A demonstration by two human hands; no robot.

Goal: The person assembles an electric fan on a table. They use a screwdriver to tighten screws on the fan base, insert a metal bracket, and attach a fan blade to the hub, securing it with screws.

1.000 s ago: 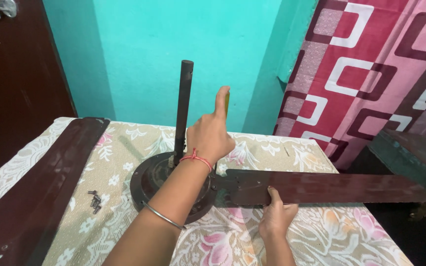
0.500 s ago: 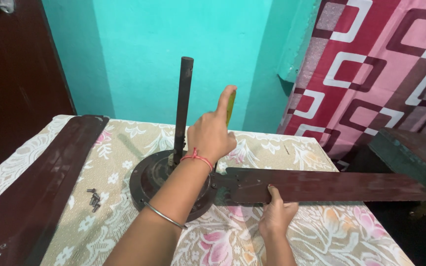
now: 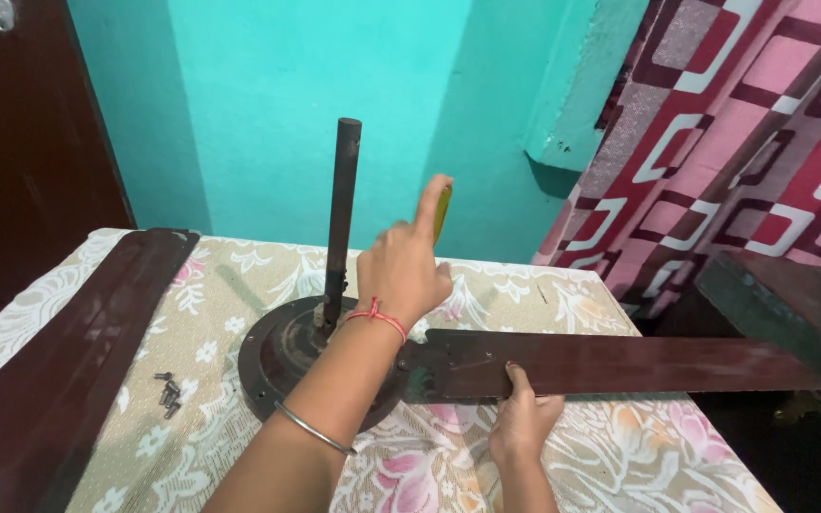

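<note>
Your left hand (image 3: 401, 271) gripped the yellow-handled screwdriver (image 3: 441, 211) upright over the blade root, barely shifted from a second before; right hand (image 3: 522, 418) pinched the fan blade (image 3: 620, 364) against the motor hub (image 3: 282, 356) on the desk (image 3: 610, 456).

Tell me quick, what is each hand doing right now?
Left hand: closed around a yellow-handled screwdriver, index finger pointing up along the handle.
Right hand: closed on the near edge of the brown fan blade.

No packages in view, no labels, no signs, no screens, nothing printed or displayed anywhere on counter or walls
</note>
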